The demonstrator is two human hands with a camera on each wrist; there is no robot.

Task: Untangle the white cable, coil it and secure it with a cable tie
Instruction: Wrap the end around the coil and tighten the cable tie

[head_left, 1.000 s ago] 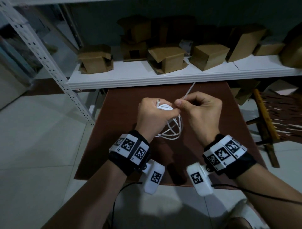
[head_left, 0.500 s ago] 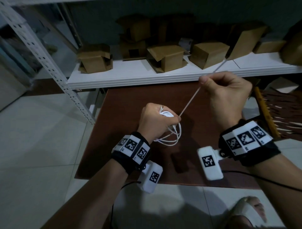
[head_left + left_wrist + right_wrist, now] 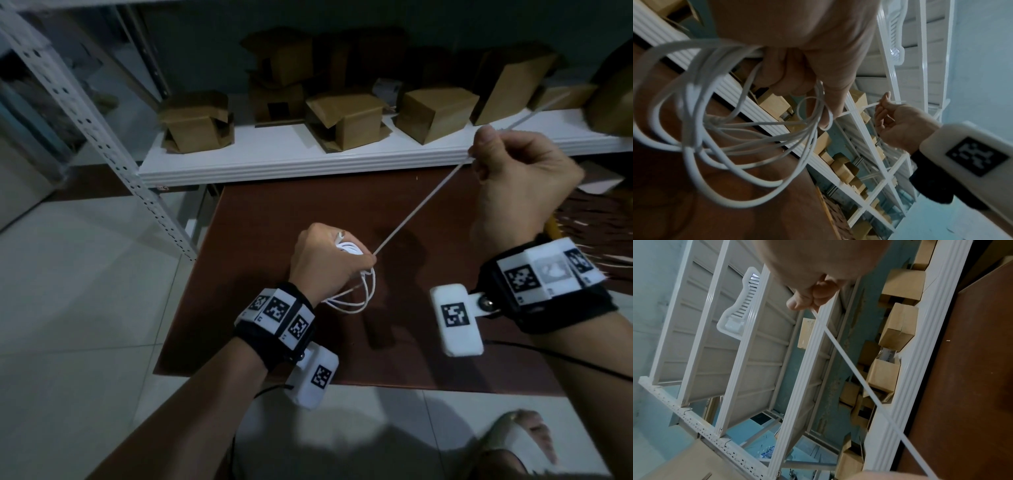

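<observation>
My left hand grips a coil of white cable above the brown table; its loops hang below my fist and spread wide in the left wrist view. A thin white cable tie runs taut from the coil up and right to my right hand, which pinches it between thumb and finger. The tie's free end pokes out beyond that hand. The tie's small loop circles part of the bundle by my left fingers.
A white shelf with several brown cardboard boxes runs behind the table. A perforated metal upright stands at left. A wooden chair sits at right, pale floor tiles around, my foot below.
My right hand has pulled the cable tie up and to the right, away from the coil, drawing it taut. My left hand keeps hold of the coil and has sunk slightly.
</observation>
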